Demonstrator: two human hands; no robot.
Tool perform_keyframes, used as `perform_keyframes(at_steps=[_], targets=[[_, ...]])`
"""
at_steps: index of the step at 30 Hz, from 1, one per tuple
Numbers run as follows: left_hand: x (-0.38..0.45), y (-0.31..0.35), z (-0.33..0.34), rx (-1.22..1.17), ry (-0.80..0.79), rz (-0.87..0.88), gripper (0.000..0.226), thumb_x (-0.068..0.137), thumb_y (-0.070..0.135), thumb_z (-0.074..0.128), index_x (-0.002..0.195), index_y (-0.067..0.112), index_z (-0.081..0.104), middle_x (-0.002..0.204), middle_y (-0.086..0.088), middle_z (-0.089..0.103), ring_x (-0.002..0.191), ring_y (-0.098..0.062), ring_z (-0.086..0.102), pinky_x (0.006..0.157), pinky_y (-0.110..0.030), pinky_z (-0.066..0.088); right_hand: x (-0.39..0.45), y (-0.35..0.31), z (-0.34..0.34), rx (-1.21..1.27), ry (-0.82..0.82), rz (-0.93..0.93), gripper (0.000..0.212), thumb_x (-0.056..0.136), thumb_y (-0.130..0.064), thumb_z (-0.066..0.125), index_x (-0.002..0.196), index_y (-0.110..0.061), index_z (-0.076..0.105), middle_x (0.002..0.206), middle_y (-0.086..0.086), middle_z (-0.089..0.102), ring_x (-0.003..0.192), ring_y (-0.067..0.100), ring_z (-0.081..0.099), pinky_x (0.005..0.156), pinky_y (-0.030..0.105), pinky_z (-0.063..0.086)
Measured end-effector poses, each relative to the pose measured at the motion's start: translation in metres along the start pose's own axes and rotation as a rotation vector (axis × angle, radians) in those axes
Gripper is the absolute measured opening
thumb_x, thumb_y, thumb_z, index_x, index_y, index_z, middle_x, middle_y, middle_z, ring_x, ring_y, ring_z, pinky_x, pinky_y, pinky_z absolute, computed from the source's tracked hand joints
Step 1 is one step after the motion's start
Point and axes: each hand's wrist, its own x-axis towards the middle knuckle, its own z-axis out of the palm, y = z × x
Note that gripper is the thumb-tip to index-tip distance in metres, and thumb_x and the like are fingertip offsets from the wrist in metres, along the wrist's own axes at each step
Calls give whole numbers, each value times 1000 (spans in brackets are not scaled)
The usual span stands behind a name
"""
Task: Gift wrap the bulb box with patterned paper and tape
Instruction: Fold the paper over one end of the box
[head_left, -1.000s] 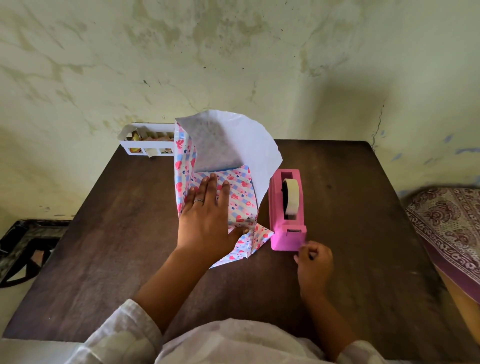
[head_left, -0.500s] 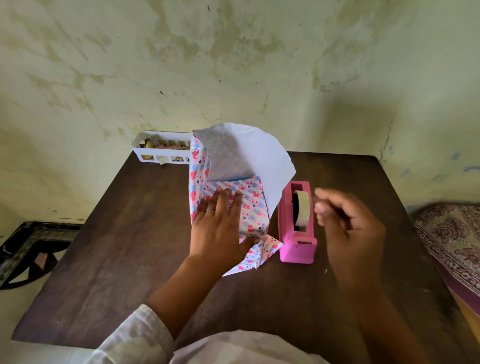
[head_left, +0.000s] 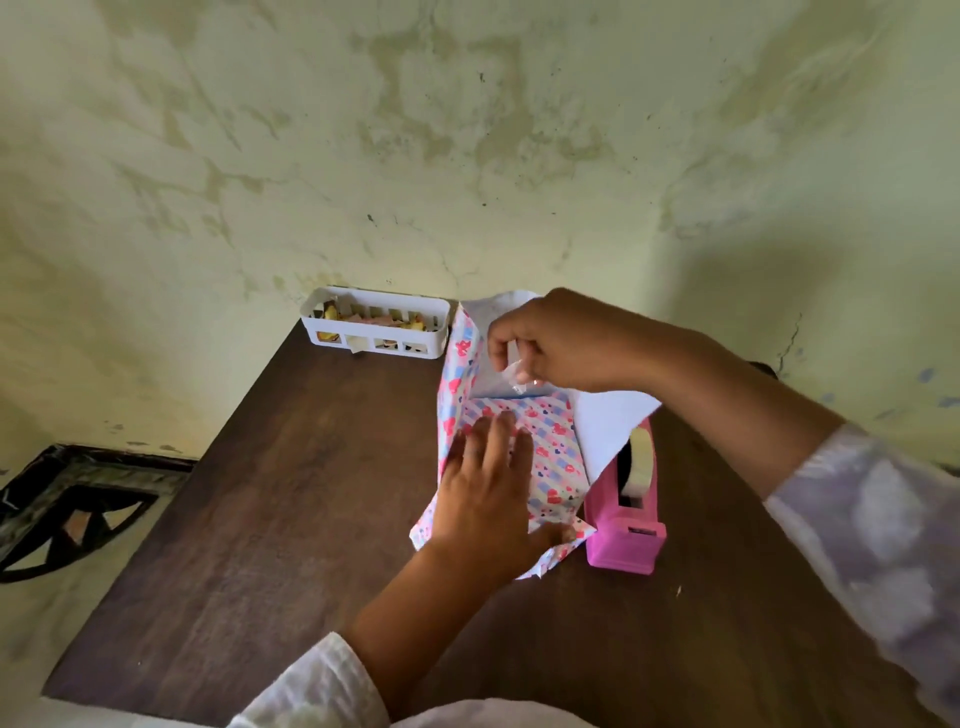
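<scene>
I see the bulb box (head_left: 540, 457), already covered across its top with the patterned paper (head_left: 457, 374), sitting on the dark wooden worktop (head_left: 291, 493) toward the far middle. The paper's far flap stands up behind the box with its white underside showing, and a loose corner spreads out at the near edge. My left hand (head_left: 488, 499) lies flat on top of the box, fingers straight, pressing the paper down. My right hand (head_left: 550, 343) hovers over the far end of the box, thumb and fingers pinching a small clear piece of tape (head_left: 517, 375) just above the fold. Just right of the box, touching the paper, stands the pink tape dispenser (head_left: 626, 540) with its roll upright. At the worktop's far edge, left of the raised flap, is a white slotted basket (head_left: 376, 325) holding scraps, against the stained wall (head_left: 467, 130).
</scene>
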Motion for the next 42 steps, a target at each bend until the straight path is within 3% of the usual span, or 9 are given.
perform_keyframes(at_steps=[2,5,8,15,18,26,36,39,42], targets=[[0,-2,1,-12,17,18,96,63,82,43,128,12,55,131,-10,53,122,-33,52,97,-48,43,16,1,9,-85,-98,-6,20,84,-7,61,96,-20,51,66,-16,43,63,9,47,64,26,40],[0,-8,-1,-65,-19,90,98,80,75,42,150,14,12,157,-5,10,146,-30,4,116,-47,5,31,6,20,-140,-167,-15,24,88,-8,56,108,-11,45,73,-8,48,71,14,51,75,31,48],[-3,-9,-5,-95,-7,104,100,82,73,41,150,18,-8,159,-1,-5,146,-25,-9,113,-40,-12,40,11,27,-295,-176,-66,28,88,-11,57,112,-5,44,73,-4,50,74,17,57,63,24,46],[-8,-14,-7,-144,-25,153,96,84,66,49,151,16,2,159,-4,3,146,-24,1,108,-35,-12,47,18,40,-384,-222,-28,16,88,-19,61,83,-13,48,69,-4,52,57,11,45,48,14,29],[-9,-16,-10,-164,-63,162,94,84,62,53,150,15,5,159,-4,6,146,-24,3,115,-38,-3,52,21,43,-364,-217,-2,17,86,-24,62,94,-9,64,88,1,65,70,14,52,64,20,42],[-9,-21,-8,-168,-58,186,92,87,55,54,151,16,1,158,-4,3,146,-24,-1,114,-37,-6,59,28,52,-381,-178,20,25,89,-30,56,110,-19,64,109,-4,65,90,12,55,85,25,47],[-10,-19,-7,-127,-75,194,91,90,51,53,150,13,-4,158,-7,-1,146,-27,-4,103,-36,-15,58,23,63,-315,-84,210,24,84,-20,57,65,-18,43,67,1,52,62,16,45,49,22,28],[-10,-19,-6,-119,-80,198,91,90,49,54,150,13,-4,158,-7,-1,146,-27,-3,104,-35,-14,57,19,61,-332,-125,200,15,90,-14,46,75,-19,48,77,4,54,70,21,47,66,33,47],[-9,-19,-5,-96,-77,203,89,91,48,54,150,11,-1,158,-10,2,146,-29,-1,111,-39,-10,51,5,55,-424,-75,154,15,91,-12,42,95,-13,57,85,9,56,74,27,52,67,33,44]])
